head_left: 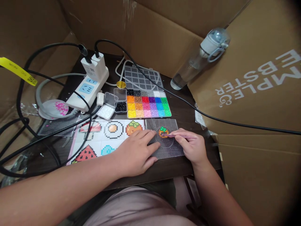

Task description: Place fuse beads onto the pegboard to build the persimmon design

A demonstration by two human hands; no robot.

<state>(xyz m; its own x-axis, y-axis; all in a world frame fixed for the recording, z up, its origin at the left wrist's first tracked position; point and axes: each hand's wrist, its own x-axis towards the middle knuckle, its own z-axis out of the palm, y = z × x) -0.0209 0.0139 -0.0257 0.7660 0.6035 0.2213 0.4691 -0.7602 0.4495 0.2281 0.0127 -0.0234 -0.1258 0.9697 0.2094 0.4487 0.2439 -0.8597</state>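
My right hand (193, 146) is closed on a pair of pink tweezers (185, 137), whose tips touch the bead figure (163, 132), orange with green leaves on top. That figure sits on a clear pegboard (168, 152) at the table's front. Fingers spread, my left hand (138, 150) lies flat, its fingertips on the pegboard's left edge. Beneath that hand is a pattern sheet (101, 133) with pixel pictures: a mushroom, an egg, an orange fruit, a watermelon slice and a blue shape partly covered. Whether the tweezers hold a bead is too small to tell.
Behind the pegboard stands a sorted bead box (148, 103) with its lid open. Small boxes of white beads (105, 112) and black beads (120, 107), a dish of pink beads (54, 109) and a power strip (88, 86) are left. Black cables (141, 72) cross above; a bottle (199, 59) stands back right.
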